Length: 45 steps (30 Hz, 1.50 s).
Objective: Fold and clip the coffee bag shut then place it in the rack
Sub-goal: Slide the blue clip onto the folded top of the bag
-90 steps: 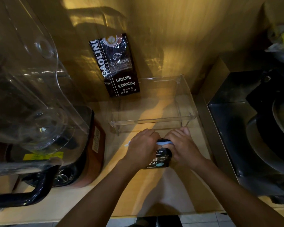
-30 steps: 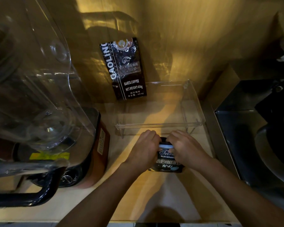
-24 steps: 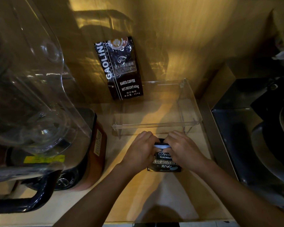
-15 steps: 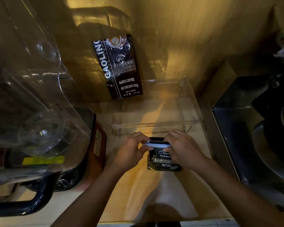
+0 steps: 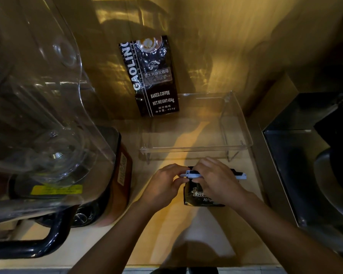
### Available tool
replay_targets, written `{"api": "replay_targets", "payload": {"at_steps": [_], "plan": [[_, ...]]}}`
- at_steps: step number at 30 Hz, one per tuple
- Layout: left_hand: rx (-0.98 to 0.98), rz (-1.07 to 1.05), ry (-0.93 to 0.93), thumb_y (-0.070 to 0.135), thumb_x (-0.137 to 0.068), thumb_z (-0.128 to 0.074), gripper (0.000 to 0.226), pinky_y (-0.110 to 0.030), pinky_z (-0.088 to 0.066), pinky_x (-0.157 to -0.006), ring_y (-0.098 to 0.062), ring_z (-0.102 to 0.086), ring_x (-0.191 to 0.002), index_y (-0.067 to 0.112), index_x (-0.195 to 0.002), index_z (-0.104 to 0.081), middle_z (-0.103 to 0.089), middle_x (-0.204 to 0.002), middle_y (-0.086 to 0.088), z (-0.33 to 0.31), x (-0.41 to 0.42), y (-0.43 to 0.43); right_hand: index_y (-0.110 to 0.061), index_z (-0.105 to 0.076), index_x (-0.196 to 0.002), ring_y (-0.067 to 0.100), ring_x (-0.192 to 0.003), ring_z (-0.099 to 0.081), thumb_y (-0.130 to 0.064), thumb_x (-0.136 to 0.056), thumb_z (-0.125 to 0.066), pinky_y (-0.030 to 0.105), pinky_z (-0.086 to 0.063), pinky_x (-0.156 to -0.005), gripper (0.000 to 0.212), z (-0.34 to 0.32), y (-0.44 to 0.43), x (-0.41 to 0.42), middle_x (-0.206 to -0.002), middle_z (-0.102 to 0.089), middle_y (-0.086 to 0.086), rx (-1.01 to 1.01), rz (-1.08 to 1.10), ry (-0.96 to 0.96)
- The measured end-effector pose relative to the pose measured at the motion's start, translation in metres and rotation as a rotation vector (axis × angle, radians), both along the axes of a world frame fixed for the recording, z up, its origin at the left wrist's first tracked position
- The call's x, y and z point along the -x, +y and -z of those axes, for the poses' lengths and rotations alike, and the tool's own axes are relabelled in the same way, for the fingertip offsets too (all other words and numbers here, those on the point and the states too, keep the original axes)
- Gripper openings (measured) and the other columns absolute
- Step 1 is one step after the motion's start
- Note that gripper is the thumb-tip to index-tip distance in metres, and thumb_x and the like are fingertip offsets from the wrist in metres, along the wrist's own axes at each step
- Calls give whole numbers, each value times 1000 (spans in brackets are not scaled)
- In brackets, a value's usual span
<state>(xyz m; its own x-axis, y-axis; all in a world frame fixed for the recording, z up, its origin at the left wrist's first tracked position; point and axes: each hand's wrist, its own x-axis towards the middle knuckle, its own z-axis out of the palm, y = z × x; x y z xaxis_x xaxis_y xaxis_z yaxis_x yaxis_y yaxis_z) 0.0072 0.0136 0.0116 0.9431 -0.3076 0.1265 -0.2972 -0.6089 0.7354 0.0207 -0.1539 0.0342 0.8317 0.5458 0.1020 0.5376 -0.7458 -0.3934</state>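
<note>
Wood-toned counter (image 5: 111,252): pale surface under dim yellow light, carrying everything below
Coffee bag (image 5: 194,196): small dark pouch with white lettering, lying on the counter just in front of the rack, its top end under both hands
Clip (image 5: 241,176): long white bar across the bag's top, one tip showing at the left thumb, the other end sticking out past the right hand
Left hand (image 5: 164,186): fingers curled, thumb and fingertips pinching the left end of the clip and the bag's top corner
Right hand (image 5: 220,184): laid over the bag's upper part, fingers bent down and pressing on the clip; how tightly they close beneath it I cannot tell
Rack (image 5: 196,149): clear acrylic tray on thin wire legs, set against the back wall
Large coffee bag (image 5: 152,76): black, upright, marked GAOLING and BAKED.COFFEE, leaning on the wall at the rack's left rear; whether it stands inside the tray cannot be told
Blender (image 5: 48,119): clear jar on a dark base with a black handle, far left
Metal appliance (image 5: 315,165): dark steel housing at the right edge
</note>
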Motion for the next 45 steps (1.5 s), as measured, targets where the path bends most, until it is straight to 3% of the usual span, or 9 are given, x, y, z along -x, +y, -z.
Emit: {"api": "replay_targets", "payload": {"at_steps": [4,10,15,24,33,36,39,42,45], "plan": [[-32,36,-59,6,-86,-61,13,-22,-36,-65,-25,-58,-78,7,-99,-65,-68,-86,-12,0,0,0,-1,-57,-72,29,-69,-54,3,-67,-71,38,-45,-54,15,-1,5,3,-72,-59,14,-30,-4,11],[-73,71,-118,-2,-82,-63,6,-25,-33,-61,-32,-57,-69,-1,-88,-64,-65,-75,-17,0,-4,-4,4,-57,-69,33,-66,-55,10,-64,-70,39,-49,-55,15,-2,3,-1,-69,-59,19,-40,-9,17],[76,130,23,3,-84,-63,11,-30,-40,-67,-29,-61,-78,-2,-93,-66,-69,-86,-17,-3,-16,4,6,-60,-76,34,-70,-56,15,-63,-66,40,-48,-59,16,-2,-1,-9,-73,-61,21,-41,-54,54],[73,38,-57,1,-83,-63,12,-13,-35,-60,-19,-57,-69,5,-93,-68,-69,-78,-12,4,-9,1,6,-60,-72,34,-63,-57,14,-57,-72,39,-50,-53,21,2,6,0,-67,-61,20,-67,44,17],[-16,84,-108,4,-80,-61,11,-41,-52,-79,-38,-60,-75,0,-91,-64,-65,-77,-20,5,-5,-3,6,-60,-65,33,-58,-56,14,-55,-72,37,-50,-52,17,0,7,4,-62,-60,20,-61,88,29],[11,67,-76,9,-84,-58,10,-36,-47,-66,-34,-58,-74,1,-89,-62,-63,-79,-16,7,-8,-2,6,-60,-67,33,-59,-56,1,-69,-57,38,-52,-52,6,-2,9,4,-63,-60,20,-60,68,-10],[57,-9,-86,8,-81,-59,8,-42,-50,-70,-30,-61,-76,1,-85,-63,-68,-78,-17,11,-4,-5,7,-60,-67,34,-58,-57,-16,-71,-37,38,-51,-52,32,0,8,3,-63,-60,21,-100,83,-24],[103,-34,-71,3,-78,-62,5,-42,-50,-72,-29,-63,-75,4,-83,-63,-69,-78,-16,14,-4,-9,7,-59,-66,34,-56,-56,0,-69,-60,40,-52,-51,8,4,8,5,-61,-59,21,-85,127,-29],[106,-51,-77,7,-78,-63,5,-41,-51,-72,-27,-62,-72,6,-83,-64,-68,-75,-13,16,-5,-10,6,-59,-66,34,-55,-57,10,-57,-73,40,-52,-50,17,5,8,5,-61,-59,21,-111,152,20]]}}
